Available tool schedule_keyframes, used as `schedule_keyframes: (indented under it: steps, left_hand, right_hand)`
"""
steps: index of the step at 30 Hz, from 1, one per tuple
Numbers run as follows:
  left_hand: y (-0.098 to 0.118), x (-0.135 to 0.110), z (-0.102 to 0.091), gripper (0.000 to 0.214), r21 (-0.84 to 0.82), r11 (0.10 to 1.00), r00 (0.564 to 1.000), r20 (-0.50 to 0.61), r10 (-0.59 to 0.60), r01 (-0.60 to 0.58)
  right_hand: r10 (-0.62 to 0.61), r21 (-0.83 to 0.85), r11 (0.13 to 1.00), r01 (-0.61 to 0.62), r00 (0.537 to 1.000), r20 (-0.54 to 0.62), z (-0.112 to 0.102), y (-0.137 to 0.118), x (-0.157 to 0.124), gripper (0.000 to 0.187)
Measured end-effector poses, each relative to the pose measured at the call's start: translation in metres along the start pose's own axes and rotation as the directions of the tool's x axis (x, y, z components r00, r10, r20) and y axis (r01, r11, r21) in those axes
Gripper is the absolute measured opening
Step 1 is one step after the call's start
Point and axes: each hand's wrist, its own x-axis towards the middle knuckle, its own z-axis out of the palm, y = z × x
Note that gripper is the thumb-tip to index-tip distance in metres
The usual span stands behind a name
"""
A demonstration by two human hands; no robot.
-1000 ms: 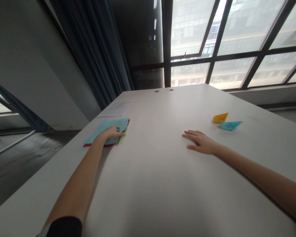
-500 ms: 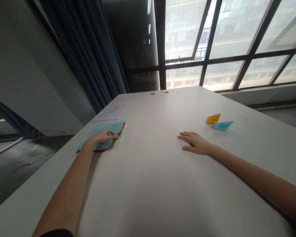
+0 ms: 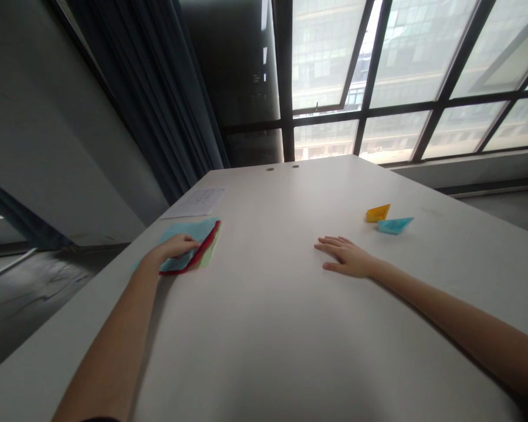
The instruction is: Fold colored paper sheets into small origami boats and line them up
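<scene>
On the left of the white table (image 3: 264, 328) lies a stack of coloured paper. Its top is a light blue sheet of paper (image 3: 192, 227), with a band of red paper (image 3: 207, 241) and some pale green paper (image 3: 209, 253) showing along the right edge. My left hand (image 3: 173, 247) rests over the blue sheet, thumb and fingers closed at its right edge; the exact grip is partly hidden. My right hand (image 3: 345, 258) lies flat on the tabletop, palm down with fingers spread, holding nothing.
Beyond my right hand sit two folded paper boats, one yellow-orange (image 3: 377, 213) and one blue (image 3: 395, 225), close together. A printed white sheet (image 3: 196, 203) lies behind the coloured stack. Curtains (image 3: 158, 88) and large windows (image 3: 400, 70) stand past the table.
My left hand has drawn back to the left with the blue sheet, so a wider red strip shows at the stack's right edge. The right hand stays in place.
</scene>
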Motion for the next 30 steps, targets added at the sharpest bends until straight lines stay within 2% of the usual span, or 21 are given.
schedule_keyframes:
  steps: [4, 7, 8, 11, 12, 14, 17, 19, 21, 23, 25, 27, 30]
  left_hand:
    - [-0.006, 0.008, -0.001, 0.02, 0.137, 0.99, 1.0, -0.012, -0.016, 0.018]
    - [-0.003, 0.004, -0.01, 0.018, 0.325, 0.946, 0.989, -0.135, 0.056, -0.009]
    - [0.001, 0.0, -0.014, 0.018, 0.392, 0.92, 0.972, -0.216, 0.09, 0.002]
    - [0.022, -0.02, -0.026, 0.029, 0.425, 0.903, 0.934, -0.345, 0.098, 0.062]
    - [0.033, -0.028, -0.028, 0.033, 0.443, 0.892, 0.888, -0.442, 0.126, 0.094]
    - [0.06, -0.047, -0.024, 0.036, 0.512, 0.857, 0.828, -0.506, 0.242, 0.062]
    - [0.104, -0.078, -0.001, 0.033, 0.614, 0.776, 0.787, -0.403, 0.466, -0.146]
    - [0.128, -0.098, 0.026, 0.029, 0.64, 0.706, 0.789, -0.247, 0.563, -0.303]
    - [0.144, -0.115, 0.057, 0.024, 0.623, 0.639, 0.78, -0.073, 0.621, -0.451]
    - [0.152, -0.128, 0.087, 0.021, 0.583, 0.565, 0.734, 0.083, 0.674, -0.584]
    - [0.154, -0.137, 0.112, 0.019, 0.508, 0.508, 0.664, 0.184, 0.725, -0.696]
    - [0.152, -0.144, 0.128, 0.02, 0.405, 0.492, 0.605, 0.224, 0.764, -0.771]
    - [0.151, -0.15, 0.137, 0.03, 0.184, 0.502, 0.534, 0.267, 0.802, -0.845]
  right_hand:
    - [0.0, 0.017, 1.0, 0.0, 1.0, -0.005, 0.0, 0.0, 0.0, 0.063]
    - [-0.004, 0.023, 1.0, 0.005, 1.0, -0.014, 0.001, 0.0, 0.0, 0.063]
    - [-0.005, 0.022, 1.0, 0.006, 1.0, -0.016, 0.001, 0.0, 0.001, 0.063]
    - [-0.006, 0.009, 1.0, 0.006, 1.0, -0.017, 0.002, 0.001, 0.001, 0.063]
    - [-0.006, 0.005, 1.0, 0.006, 1.0, -0.017, 0.003, 0.001, 0.001, 0.063]
    - [-0.009, 0.002, 1.0, 0.009, 1.0, -0.024, 0.003, 0.002, 0.001, 0.063]
    - [-0.024, 0.0, 1.0, 0.024, 0.999, -0.046, 0.004, 0.002, 0.001, 0.061]
    - [-0.051, 0.013, 0.999, 0.052, 0.994, -0.092, 0.004, 0.002, -0.001, 0.06]
    - [-0.072, 0.031, 0.996, 0.081, 0.974, -0.216, 0.003, 0.0, -0.003, 0.054]
    - [-0.086, 0.022, 0.995, 0.102, 0.92, -0.381, 0.003, -0.003, -0.006, 0.042]
    - [-0.124, -0.029, 0.992, 0.125, 0.875, -0.468, 0.003, -0.008, -0.009, 0.033]
    - [-0.19, -0.089, 0.982, 0.167, 0.881, -0.434, 0.003, -0.014, -0.011, 0.031]
    - [-0.265, -0.148, 0.962, 0.23, 0.916, -0.301, 0.001, -0.022, -0.011, 0.034]
